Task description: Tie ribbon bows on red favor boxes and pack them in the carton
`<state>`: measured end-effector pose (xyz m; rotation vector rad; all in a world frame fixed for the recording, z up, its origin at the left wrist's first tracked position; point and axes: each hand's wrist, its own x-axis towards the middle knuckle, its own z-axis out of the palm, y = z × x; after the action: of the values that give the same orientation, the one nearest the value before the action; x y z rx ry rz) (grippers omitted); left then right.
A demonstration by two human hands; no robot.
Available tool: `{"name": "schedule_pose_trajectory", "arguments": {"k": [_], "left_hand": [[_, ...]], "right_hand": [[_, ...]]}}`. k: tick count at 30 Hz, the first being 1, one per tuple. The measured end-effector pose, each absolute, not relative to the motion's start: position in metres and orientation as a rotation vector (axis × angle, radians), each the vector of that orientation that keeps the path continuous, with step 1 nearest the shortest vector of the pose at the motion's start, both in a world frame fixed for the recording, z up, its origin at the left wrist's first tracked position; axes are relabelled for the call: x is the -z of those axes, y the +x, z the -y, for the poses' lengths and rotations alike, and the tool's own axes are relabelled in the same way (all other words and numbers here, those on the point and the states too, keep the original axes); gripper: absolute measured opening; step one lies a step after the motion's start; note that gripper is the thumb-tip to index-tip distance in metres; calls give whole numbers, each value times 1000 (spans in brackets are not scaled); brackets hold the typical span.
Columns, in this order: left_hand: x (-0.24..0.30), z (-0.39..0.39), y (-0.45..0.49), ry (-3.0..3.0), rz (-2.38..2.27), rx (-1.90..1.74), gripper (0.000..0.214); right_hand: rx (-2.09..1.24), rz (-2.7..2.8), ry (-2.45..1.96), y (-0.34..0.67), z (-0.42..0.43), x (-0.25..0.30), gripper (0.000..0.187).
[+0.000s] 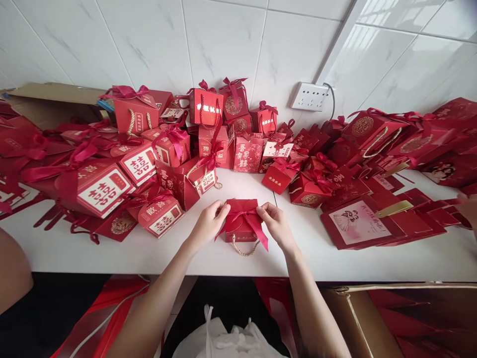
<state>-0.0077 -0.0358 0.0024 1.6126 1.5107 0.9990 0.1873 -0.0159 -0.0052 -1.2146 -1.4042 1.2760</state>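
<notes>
A small red gift box (238,235) sits on the white table in front of me, its gold rope handle (244,252) hanging toward the near edge. Across its top a crimson ribbon (257,231) is tied in a bow. My left hand (211,222) is closed in a pinch at the bow's left loop, beside the box's upper left corner. On the other side, my right hand (276,224) pinches the right loop between thumb and fingers. The fingertips partly cover the ribbon ends they hold.
Finished-looking boxes (102,189) with bows are heaped on the left. More boxes (279,175) stand along the tiled wall below a power strip (312,96). Flat red cards (359,221) lie stacked on the right. Below the table edge is an open carton (357,318). Other people's arms (13,268) show at both sides.
</notes>
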Motion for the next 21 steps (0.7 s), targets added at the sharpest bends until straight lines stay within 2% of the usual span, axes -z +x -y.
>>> {"name": "schedule_pose_trajectory", "arguments": {"k": [8,13,16,19,21], "left_hand": [[9,38,1,1626,-1614,-1063,27],[10,37,-1,1616,-1572,-1052,30],[8,36,-3,1606,-1511,-1032,34],[7,35,-4,1589,-1463,-1033,36],[6,34,-3,1582,-1450,-1037,37]], "right_hand": [[-1316,1370,-1143,190,16,19,41],[-1246,1344,-1188,195,18,19,40],[-861,1482,-1222,187,30,0,36],[-358,1947,-1094,168,44,-15,39],[-156,2179,-1032,155,50,-15,40]]}}
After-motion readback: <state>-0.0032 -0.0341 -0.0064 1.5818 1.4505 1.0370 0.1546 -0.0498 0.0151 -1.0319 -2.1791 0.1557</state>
